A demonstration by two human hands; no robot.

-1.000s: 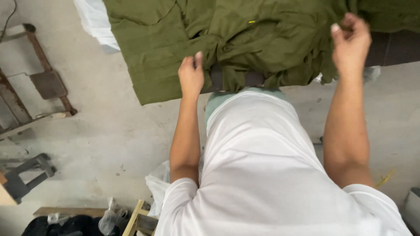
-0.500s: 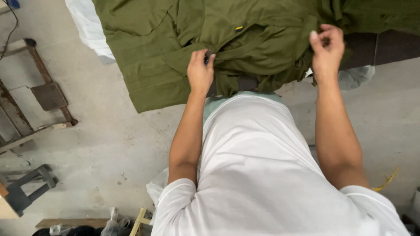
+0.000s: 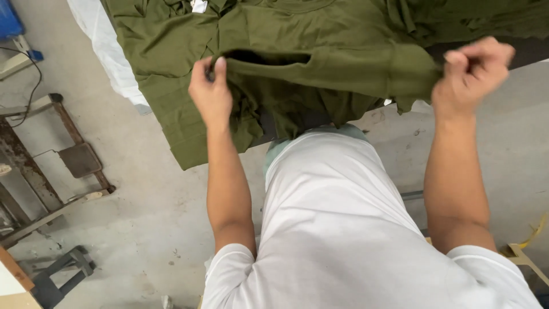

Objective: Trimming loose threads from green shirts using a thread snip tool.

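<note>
The concrete floor (image 3: 143, 229) fills the lower left of the head view, grey and stained, with a rusty metal frame (image 3: 51, 166) standing on it at the left edge. Over the counter (image 3: 532, 51) at the top lies a heap of olive green fabric (image 3: 171, 74), one corner hanging off the near edge toward the floor, with a strip of white cloth (image 3: 106, 51) just beside it on the left.

The person's white T-shirt (image 3: 343, 229) takes up the middle. From it both bare arms reach forward to one olive green garment (image 3: 343, 66), lifted off the heap and stretched between the hands, just above the counter's near edge.

The left hand (image 3: 210, 91) has its grip pinched on the garment's edge beside a dark opening in the cloth — thumb and fingers closed over a fold. The right hand (image 3: 472, 71) is a closed fist, bunching the other end of the same garment; it looks slightly blurred.

Likely risks, as I judge them: the left grip holds only a thin edge, so a hard tug could slip it free, and the overhanging corner of the heap could be dragged along and slide to the dirty floor.
</note>
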